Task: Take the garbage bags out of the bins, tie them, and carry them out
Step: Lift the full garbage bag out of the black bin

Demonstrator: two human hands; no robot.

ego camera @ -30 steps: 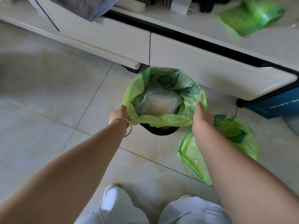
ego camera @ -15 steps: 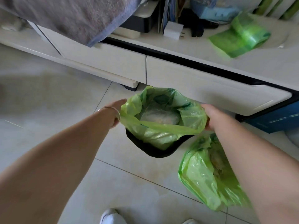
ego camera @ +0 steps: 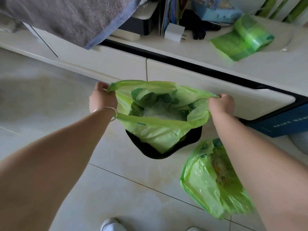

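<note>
A green garbage bag (ego camera: 160, 130) hangs half out of a small black bin (ego camera: 155, 151) on the tiled floor. My left hand (ego camera: 102, 99) grips the bag's left rim and my right hand (ego camera: 220, 104) grips its right rim, stretching the mouth wide. Pale rubbish shows inside the bag. A second full green garbage bag (ego camera: 211, 182) lies on the floor to the right of the bin, partly under my right forearm.
A low white cabinet (ego camera: 191, 75) runs behind the bin. On its top lie a roll of green bags (ego camera: 243, 39), a white charger (ego camera: 174, 33) and a grey towel (ego camera: 70, 17). A blue box (ego camera: 283, 125) sits at the right. My shoe (ego camera: 111, 225) is at the bottom edge.
Both hands have pulled the bag's rim off the bin and lifted it upward and apart. The bag now rises out of the bin. The view has tilted up toward the cabinet.
</note>
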